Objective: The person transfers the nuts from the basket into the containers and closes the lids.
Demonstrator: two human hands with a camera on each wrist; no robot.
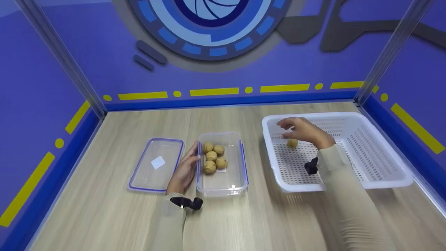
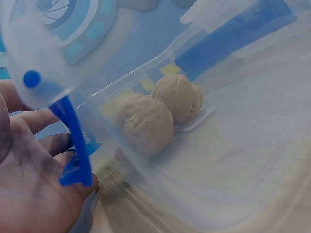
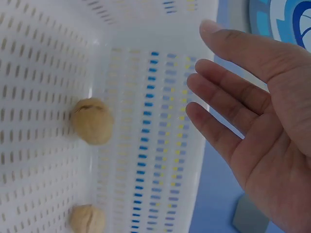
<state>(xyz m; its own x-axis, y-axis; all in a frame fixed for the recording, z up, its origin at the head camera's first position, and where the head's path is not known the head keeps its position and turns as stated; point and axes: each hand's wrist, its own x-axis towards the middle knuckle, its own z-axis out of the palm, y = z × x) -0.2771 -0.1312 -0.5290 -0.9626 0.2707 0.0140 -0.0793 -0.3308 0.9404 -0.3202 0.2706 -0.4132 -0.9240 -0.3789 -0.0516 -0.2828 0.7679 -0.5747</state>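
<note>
"How is the right hand (image 1: 303, 132)?"
"Holding nothing: fingers gently bent, thumb well apart, over the left end of the basket (image 1: 386, 184). Two walnuts (image 3: 92, 121) lie in there, on its floor, close to a wall."
"And the left hand (image 1: 183, 170)?"
"Fingers loosely extended, touching the left wall of the box (image 1: 221, 192). Five more walnuts cluster in the box's left half."
"Which way do things point?"
"The box's long axis runs toward the worktop (image 1: 226, 226)'s far edge; the basket's runs left to right, near the right edge. The lid (image 1: 143, 174), left of the box, leans its far end rightward."
</note>
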